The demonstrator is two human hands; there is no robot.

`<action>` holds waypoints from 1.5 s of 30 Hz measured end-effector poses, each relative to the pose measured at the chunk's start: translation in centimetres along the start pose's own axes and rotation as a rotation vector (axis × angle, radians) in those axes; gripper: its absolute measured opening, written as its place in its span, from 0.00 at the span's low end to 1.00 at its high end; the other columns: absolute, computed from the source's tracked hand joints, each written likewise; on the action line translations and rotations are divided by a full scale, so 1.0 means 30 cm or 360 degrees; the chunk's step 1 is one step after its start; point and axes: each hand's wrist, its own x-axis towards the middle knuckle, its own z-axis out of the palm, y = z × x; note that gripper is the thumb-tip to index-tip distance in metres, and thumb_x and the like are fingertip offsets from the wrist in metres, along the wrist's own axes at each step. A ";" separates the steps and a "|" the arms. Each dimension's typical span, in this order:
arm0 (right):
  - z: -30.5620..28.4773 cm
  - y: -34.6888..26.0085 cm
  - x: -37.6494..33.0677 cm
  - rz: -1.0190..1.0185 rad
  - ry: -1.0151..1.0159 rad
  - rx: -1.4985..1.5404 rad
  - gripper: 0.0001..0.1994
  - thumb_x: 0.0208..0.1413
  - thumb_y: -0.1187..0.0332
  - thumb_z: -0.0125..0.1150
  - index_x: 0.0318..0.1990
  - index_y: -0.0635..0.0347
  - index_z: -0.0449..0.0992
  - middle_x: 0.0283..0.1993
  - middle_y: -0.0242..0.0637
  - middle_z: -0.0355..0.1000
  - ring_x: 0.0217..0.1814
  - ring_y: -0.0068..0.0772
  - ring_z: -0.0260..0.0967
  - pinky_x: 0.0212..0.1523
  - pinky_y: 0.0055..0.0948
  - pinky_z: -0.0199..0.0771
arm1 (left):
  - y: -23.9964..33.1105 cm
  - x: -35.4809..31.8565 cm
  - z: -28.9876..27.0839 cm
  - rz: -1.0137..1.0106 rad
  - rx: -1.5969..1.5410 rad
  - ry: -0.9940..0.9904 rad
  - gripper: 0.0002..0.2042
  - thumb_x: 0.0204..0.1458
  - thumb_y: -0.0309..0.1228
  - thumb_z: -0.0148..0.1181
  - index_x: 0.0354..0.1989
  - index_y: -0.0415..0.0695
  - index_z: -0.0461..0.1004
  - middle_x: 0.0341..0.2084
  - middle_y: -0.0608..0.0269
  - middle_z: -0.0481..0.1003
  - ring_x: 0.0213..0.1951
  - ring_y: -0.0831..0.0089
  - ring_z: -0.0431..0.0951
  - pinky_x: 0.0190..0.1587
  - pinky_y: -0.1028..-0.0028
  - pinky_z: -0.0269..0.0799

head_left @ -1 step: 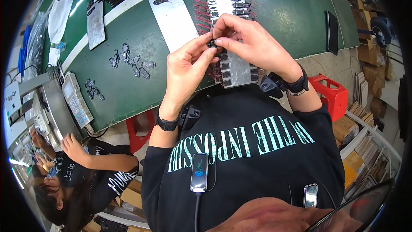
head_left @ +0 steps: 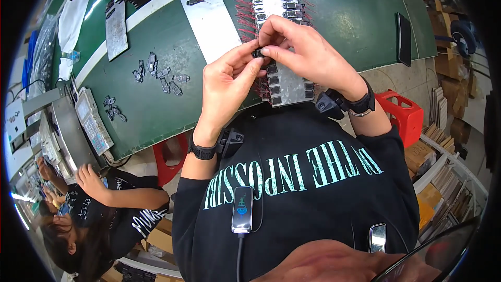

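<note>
One small black part (head_left: 257,53) is pinched by the nearly closed fingertips of left hand (head_left: 225,77) and right hand (head_left: 309,47), by the left edge of the metal plate (head_left: 293,83). Two-handed handling seems underway; steady fingertip control is probably called for next.

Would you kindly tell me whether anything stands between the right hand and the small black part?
Nothing visible does: the right hand and the left hand both hold the small black part directly, though its far side is hidden.
</note>
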 end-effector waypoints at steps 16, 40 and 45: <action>-0.064 0.040 -0.178 0.0126 0.0433 -0.0378 0.08 0.53 0.77 0.65 0.40 0.63 0.77 0.38 0.39 0.74 0.37 0.40 0.74 0.39 0.32 0.74 | 0.065 -0.023 0.073 0.0145 0.0219 0.0148 0.09 0.61 0.21 0.57 0.49 0.34 0.77 0.43 0.55 0.81 0.43 0.73 0.83 0.41 0.77 0.79; -0.047 0.106 -0.225 -0.0388 0.0739 -0.0956 0.12 0.49 0.78 0.66 0.42 0.57 0.82 0.37 0.36 0.73 0.42 0.39 0.70 0.42 0.33 0.71 | 0.009 -0.087 -0.234 0.0381 0.0440 0.0792 0.10 0.64 0.24 0.55 0.48 0.32 0.76 0.42 0.51 0.81 0.39 0.70 0.83 0.36 0.78 0.80; -0.028 0.106 -0.204 -0.0442 0.0671 -0.1041 0.13 0.49 0.80 0.64 0.44 0.58 0.82 0.40 0.37 0.73 0.43 0.40 0.70 0.44 0.34 0.70 | -0.001 -0.140 -0.340 0.0348 0.0521 0.1074 0.10 0.64 0.25 0.55 0.49 0.32 0.76 0.41 0.50 0.81 0.38 0.71 0.83 0.35 0.78 0.80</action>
